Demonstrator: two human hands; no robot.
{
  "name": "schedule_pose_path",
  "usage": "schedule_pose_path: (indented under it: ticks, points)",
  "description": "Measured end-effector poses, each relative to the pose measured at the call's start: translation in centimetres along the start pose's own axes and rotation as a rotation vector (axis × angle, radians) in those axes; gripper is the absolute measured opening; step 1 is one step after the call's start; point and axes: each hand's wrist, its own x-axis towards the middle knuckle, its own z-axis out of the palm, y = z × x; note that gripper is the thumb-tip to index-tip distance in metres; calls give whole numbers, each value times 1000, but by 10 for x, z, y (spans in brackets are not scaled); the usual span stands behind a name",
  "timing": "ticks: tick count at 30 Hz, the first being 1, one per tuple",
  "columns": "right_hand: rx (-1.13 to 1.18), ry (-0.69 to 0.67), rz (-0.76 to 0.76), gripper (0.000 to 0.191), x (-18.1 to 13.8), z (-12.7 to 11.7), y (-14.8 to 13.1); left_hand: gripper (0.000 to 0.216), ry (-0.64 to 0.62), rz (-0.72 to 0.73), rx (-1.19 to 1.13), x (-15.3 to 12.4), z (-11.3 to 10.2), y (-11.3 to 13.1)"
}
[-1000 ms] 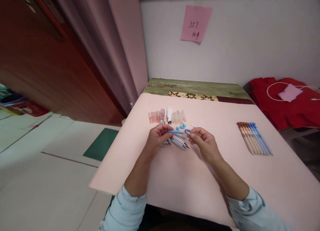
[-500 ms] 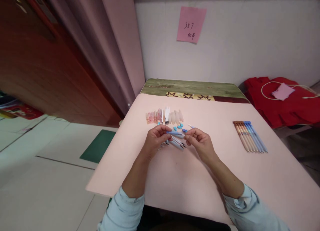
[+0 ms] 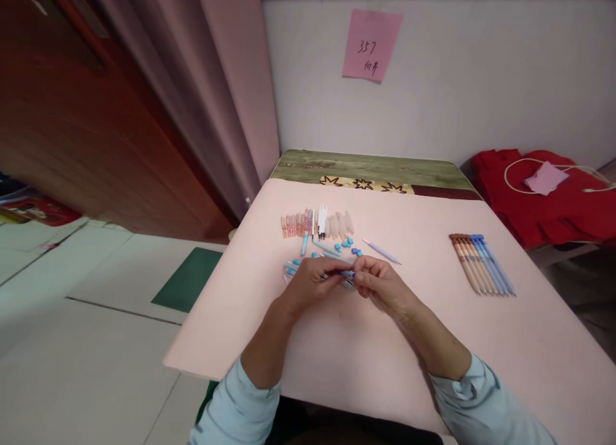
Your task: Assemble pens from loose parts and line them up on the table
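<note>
Blue pen part [image 3: 348, 274], one, slender: bridging both sets of fingers above the tabletop [image 3: 356, 355], its ends being mostly covered. Fingers of the left hand [image 3: 308, 285], one set: clamping on the part's left portion, thumb and forefinger pressing together. Fingers of the right hand [image 3: 384, 286], one set: pinching around the part's right end; whether they are gripping a second small piece there, one cannot tell. Blue caps [image 3: 347, 242], several, loose: lying just beyond the fingers. Tapered pale pen body [image 3: 382, 251], one: lying slantwise, beyond and to the right of the right fingers. Pale blue barrels [image 3: 292, 266], several, jumbled: lying beside and partly behind the left fingers. White refills [image 3: 322, 220], a bundle: lying farther beyond the left fingers, between pink pieces [image 3: 296, 225] and frosted pieces [image 3: 341, 224]. Capped pens [image 3: 482, 265], one neat row: lying well to the right of the right fingers. Handling note, by judgement: the left fingers should be holding the part steady, the right ones working along its length rather than sideways; skewed pressure would probably be making so slim a piece slip, and fingertips covering the end would be hiding poor alignment.
</note>
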Motion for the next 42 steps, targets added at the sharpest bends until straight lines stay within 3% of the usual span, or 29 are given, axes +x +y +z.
schedule_pose_path:
  ticks: [3, 9, 12, 16, 21, 23, 29, 34, 42]
  points:
    - [-34, 91, -88, 37, 0, 0, -1, 17, 68, 8, 17, 0, 1, 1]
    - [-293, 363, -249, 37, 1, -15, -13, 22, 517, -94, -175, 4, -11, -12]
    - [-480, 393, -257, 32, 1, -20, -10, 26, 737, -107, -226, 7, -20, -20]
    - [-747, 337, -322, 22, -1, -16, 1, 28, 898, -75, -117, 6, -30, -26]
    - [-1188, 137, -606, 13, -4, 0, 14, 30, 942, -66, -94, 5, -32, -31]
    - [-1326, 108, -649, 14, -4, 4, 19, 30, 946, -74, -132, 6, -30, -31]
    - [-1597, 216, -579, 15, -1, 0, 25, 33, 973, -37, -186, 7, -29, -34]
    - [-1668, 197, -591, 14, -2, 1, 24, 29, 974, -74, -164, 7, -31, -38]
    - [-1739, 269, -490, 13, -5, 2, 17, 25, 955, -145, -111, 7, -31, -36]
